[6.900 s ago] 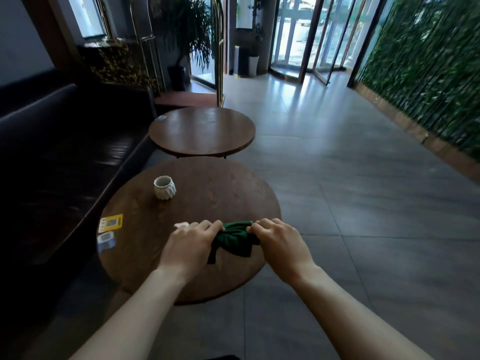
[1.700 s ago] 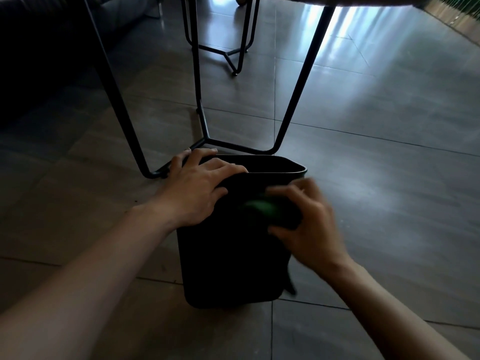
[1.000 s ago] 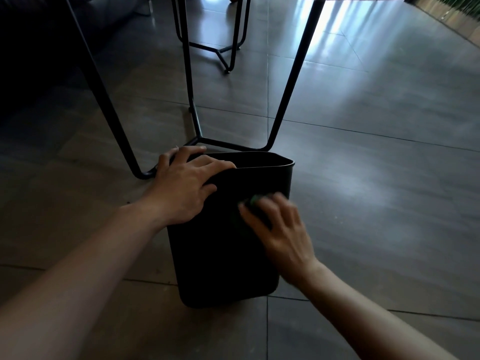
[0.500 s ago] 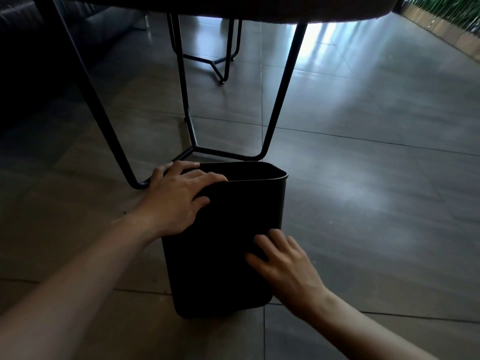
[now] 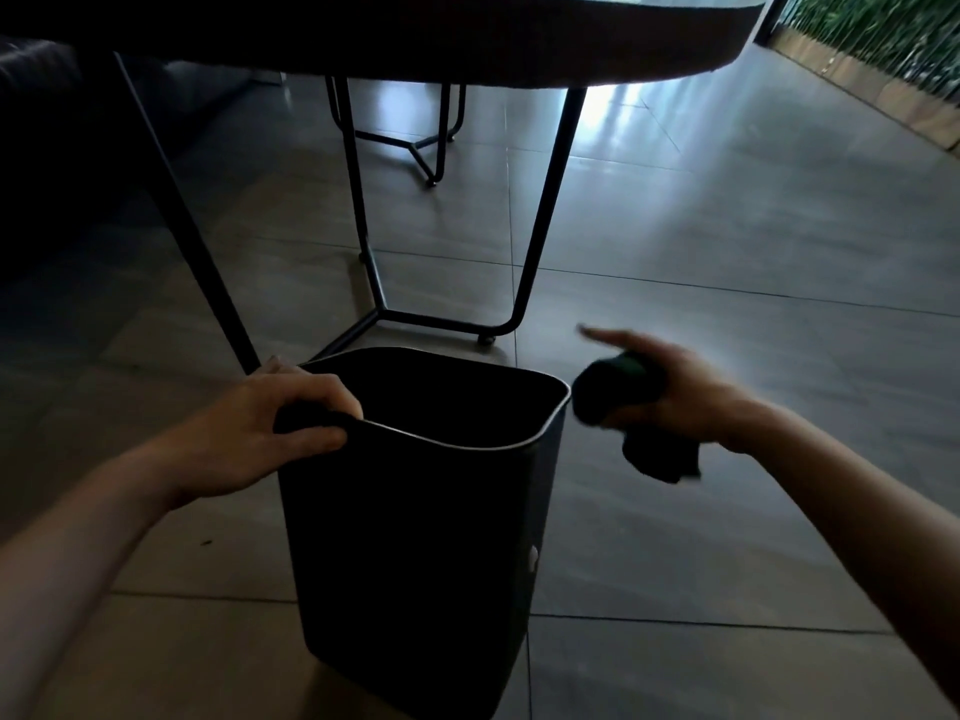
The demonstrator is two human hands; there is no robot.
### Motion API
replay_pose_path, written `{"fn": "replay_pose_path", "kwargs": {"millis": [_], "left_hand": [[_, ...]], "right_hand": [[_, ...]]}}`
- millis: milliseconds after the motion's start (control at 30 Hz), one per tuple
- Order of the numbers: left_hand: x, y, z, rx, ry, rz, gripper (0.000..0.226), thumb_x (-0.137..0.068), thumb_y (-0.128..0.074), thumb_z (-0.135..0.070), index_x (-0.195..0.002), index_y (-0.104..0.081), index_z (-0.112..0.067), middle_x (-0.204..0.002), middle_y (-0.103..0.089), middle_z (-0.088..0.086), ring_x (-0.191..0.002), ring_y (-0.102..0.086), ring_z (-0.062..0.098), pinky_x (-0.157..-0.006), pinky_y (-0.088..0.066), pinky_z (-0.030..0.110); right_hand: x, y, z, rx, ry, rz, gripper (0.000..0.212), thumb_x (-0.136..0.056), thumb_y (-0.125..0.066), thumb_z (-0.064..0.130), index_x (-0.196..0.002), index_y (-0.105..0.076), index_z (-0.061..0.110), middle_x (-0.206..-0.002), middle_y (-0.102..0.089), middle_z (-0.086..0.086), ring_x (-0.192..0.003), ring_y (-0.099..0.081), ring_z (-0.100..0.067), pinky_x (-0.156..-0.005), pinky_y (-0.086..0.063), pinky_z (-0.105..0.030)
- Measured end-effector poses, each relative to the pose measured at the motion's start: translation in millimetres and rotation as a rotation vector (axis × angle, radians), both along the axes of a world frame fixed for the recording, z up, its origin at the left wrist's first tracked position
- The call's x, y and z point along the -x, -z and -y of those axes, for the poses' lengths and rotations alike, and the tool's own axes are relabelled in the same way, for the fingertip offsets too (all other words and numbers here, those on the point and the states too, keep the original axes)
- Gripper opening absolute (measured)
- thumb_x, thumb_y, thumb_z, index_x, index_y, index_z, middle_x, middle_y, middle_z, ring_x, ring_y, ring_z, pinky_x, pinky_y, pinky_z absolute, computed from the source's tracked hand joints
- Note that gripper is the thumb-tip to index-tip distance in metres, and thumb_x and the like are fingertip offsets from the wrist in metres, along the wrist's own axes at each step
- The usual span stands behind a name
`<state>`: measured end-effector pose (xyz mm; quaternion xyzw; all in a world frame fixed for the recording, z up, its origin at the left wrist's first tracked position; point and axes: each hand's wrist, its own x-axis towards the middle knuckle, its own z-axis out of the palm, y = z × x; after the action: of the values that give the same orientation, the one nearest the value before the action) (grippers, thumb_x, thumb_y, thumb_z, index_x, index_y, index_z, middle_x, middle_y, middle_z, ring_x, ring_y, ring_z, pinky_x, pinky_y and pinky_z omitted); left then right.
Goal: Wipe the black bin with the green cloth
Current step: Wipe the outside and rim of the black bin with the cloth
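Observation:
The black bin (image 5: 415, 553) stands upright on the tiled floor in the lower middle of the head view, its mouth open toward me. My left hand (image 5: 265, 428) grips the bin's near-left rim, fingers curled over the edge. To the right of the bin, just clear of its right wall, my right hand (image 5: 670, 392) holds the bunched green cloth (image 5: 623, 402). The cloth hangs down below the palm and the index finger points out to the left.
A round table (image 5: 467, 39) stands above and behind the bin, with thin black metal legs (image 5: 540, 236) and a floor frame just beyond the rim. A dark sofa (image 5: 62, 163) fills the left. A second table's legs (image 5: 441, 132) stand farther back. Open tiled floor spreads right.
My right hand has lifted off the bin's front wall and swung out to the right with the cloth. My left hand shifted from flat on the rim to curled over it.

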<state>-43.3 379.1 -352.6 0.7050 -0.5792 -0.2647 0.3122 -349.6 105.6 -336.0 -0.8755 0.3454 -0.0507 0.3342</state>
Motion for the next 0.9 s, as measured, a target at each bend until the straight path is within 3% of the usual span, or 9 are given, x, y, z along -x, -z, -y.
{"fn": "replay_pose_path", "kwargs": {"millis": [67,167,233,367,500,567,700,833,900], "left_hand": [[-2.4,2.8,-2.0,-0.001,0.016,-0.013,0.021,-0.087,-0.073,-0.021,-0.092,-0.07,-0.04,-0.1,-0.069,-0.004,-0.111,-0.056,0.017,-0.114,-0.025,0.023],[-3.9,5.5,-4.0,0.02,0.011,-0.037,0.013,-0.082,-0.069,-0.034,-0.094,-0.07,-0.039,-0.103,-0.069,0.0,-0.115,-0.057,0.023,-0.106,-0.024,0.007],[-4.4,7.9,-2.1,0.044,-0.01,-0.042,0.014,-0.083,-0.069,-0.033,-0.095,-0.07,-0.037,-0.109,-0.07,-0.007,-0.121,-0.056,0.019,-0.103,-0.026,0.004],[-6.0,18.1,7.9,0.07,-0.111,0.005,0.023,-0.091,-0.069,-0.011,-0.093,-0.07,-0.034,-0.117,-0.07,-0.014,-0.131,-0.052,0.01,-0.109,-0.04,0.032],[-3.3,16.4,21.6,0.139,-0.26,0.176,0.028,-0.094,-0.066,-0.015,-0.112,-0.066,-0.037,-0.131,-0.059,-0.01,-0.127,-0.051,0.006,-0.089,-0.031,-0.003],[5.5,8.7,25.1,0.236,-0.256,0.17,0.04,-0.094,-0.065,-0.026,-0.129,-0.058,-0.045,-0.139,-0.056,-0.014,-0.125,-0.047,-0.008,-0.089,-0.029,-0.006],[34.2,-3.0,30.2,0.306,-0.064,0.164,0.059,-0.088,-0.06,-0.051,-0.144,-0.042,-0.051,-0.142,-0.05,-0.027,-0.133,-0.046,-0.004,-0.102,-0.041,0.022],[26.0,2.5,31.6,0.258,-0.021,0.414,0.072,-0.087,-0.07,-0.035,-0.151,-0.036,-0.044,-0.151,-0.043,-0.02,-0.14,-0.04,0.011,-0.111,-0.041,0.046],[16.8,5.4,32.0,0.272,-0.072,0.388,0.072,-0.085,-0.071,-0.033,-0.149,-0.038,-0.044,-0.147,-0.047,-0.019,-0.134,-0.044,0.013,-0.107,-0.044,0.046]], "right_hand": [[-3.9,2.6,-6.9,0.054,-0.24,-0.087,0.065,-0.079,-0.09,0.026,-0.132,-0.062,0.053,-0.121,-0.053,0.01,-0.108,-0.058,-0.011,-0.094,-0.049,-0.026],[-4.6,-3.6,-16.2,0.043,-0.309,-0.107,0.032,-0.084,-0.083,0.036,-0.111,-0.069,0.048,-0.121,-0.056,0.012,-0.111,-0.06,-0.012,-0.098,-0.05,-0.033],[-4.0,-9.2,-21.4,0.066,-0.308,-0.12,0.019,-0.087,-0.077,0.044,-0.099,-0.066,0.052,-0.116,-0.059,0.01,-0.104,-0.063,-0.011,-0.091,-0.05,-0.033],[-14.8,-15.9,-35.2,0.17,-0.244,-0.104,0.015,-0.085,-0.067,0.061,-0.093,-0.065,0.048,-0.104,-0.058,0.008,-0.093,-0.059,-0.004,-0.078,-0.042,-0.023],[-38.3,-25.1,-47.5,0.271,-0.158,-0.106,0.021,-0.086,-0.063,0.066,-0.085,-0.061,0.045,-0.092,-0.058,0.007,-0.084,-0.056,-0.011,-0.071,-0.042,-0.028],[-50.2,-30.7,-51.0,0.241,-0.1,-0.123,0.026,-0.088,-0.066,0.063,-0.078,-0.061,0.04,-0.082,-0.06,0.012,-0.075,-0.056,-0.005,-0.06,-0.039,-0.023],[-74.8,-37.0,-55.5,0.185,-0.009,-0.149,0.027,-0.091,-0.065,0.062,-0.086,-0.066,0.035,-0.082,-0.063,0.011,-0.073,-0.057,-0.004,-0.054,-0.041,-0.022],[-84.1,-32.2,-60.2,0.185,0.036,-0.047,0.023,-0.093,-0.068,0.053,-0.106,-0.068,0.035,-0.099,-0.07,0.003,-0.092,-0.066,-0.021,-0.08,-0.059,-0.038],[-78.7,-24.1,-67.8,0.2,0.053,0.16,0.038,-0.092,-0.074,0.041,-0.127,-0.058,0.035,-0.104,-0.071,0.003,-0.092,-0.068,-0.013,-0.079,-0.059,-0.028]]}}
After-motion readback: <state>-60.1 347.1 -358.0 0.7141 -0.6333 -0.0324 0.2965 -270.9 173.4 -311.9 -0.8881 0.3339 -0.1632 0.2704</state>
